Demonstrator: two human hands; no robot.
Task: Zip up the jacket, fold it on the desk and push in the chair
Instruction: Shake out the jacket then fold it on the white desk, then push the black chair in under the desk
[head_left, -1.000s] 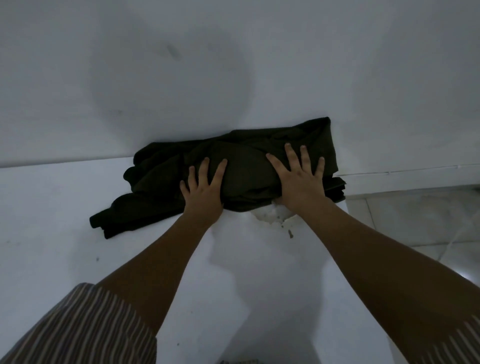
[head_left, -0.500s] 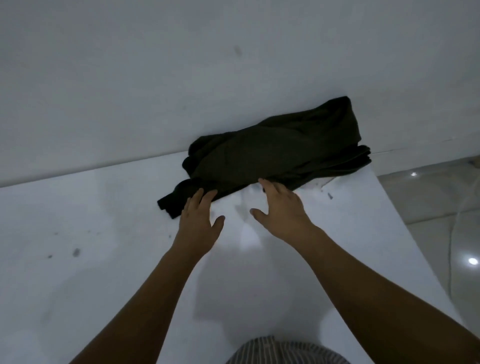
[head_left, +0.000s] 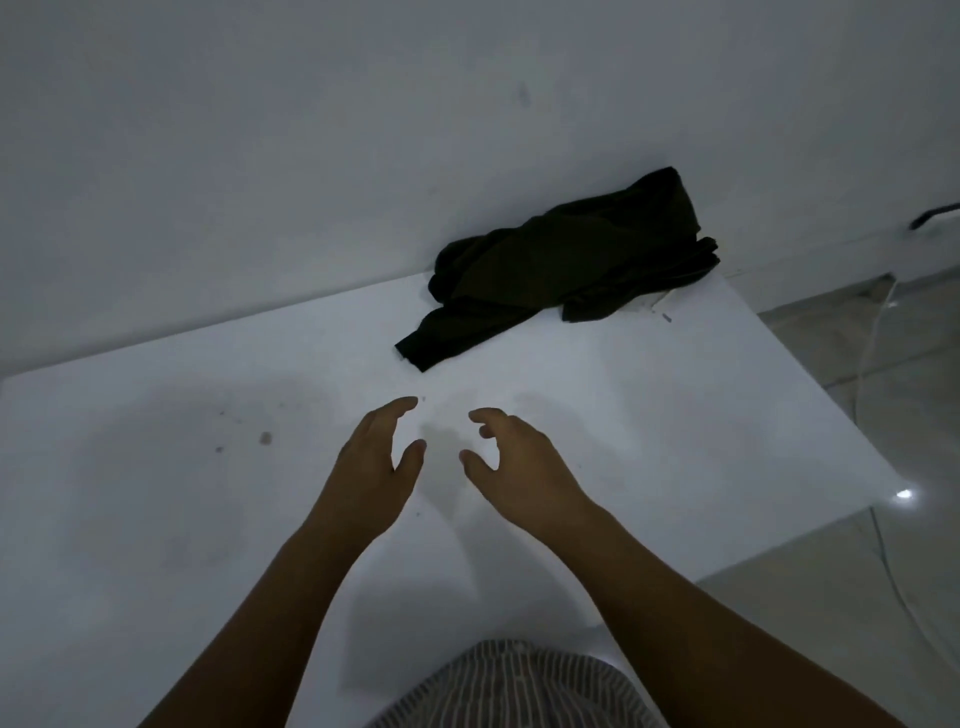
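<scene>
A dark jacket (head_left: 566, 265) lies bundled in a loose fold at the far right corner of the white desk (head_left: 156, 493), pressed against the wall. One sleeve end sticks out toward me at its lower left. My left hand (head_left: 376, 465) and my right hand (head_left: 511, 462) hover over the middle of the desk, well short of the jacket. Both hands are empty, with fingers curled loosely and apart. No chair is in view.
A white wall (head_left: 311, 156) rises directly behind the desk. The desk's right edge drops to a tiled floor (head_left: 883, 597), where a thin cable (head_left: 878, 530) runs. Small dark marks (head_left: 265, 438) dot the desk top at the left.
Both hands lifted off the jacket and drew back toward me. The jacket stayed at the far corner, and the view pulled back and shifted left.
</scene>
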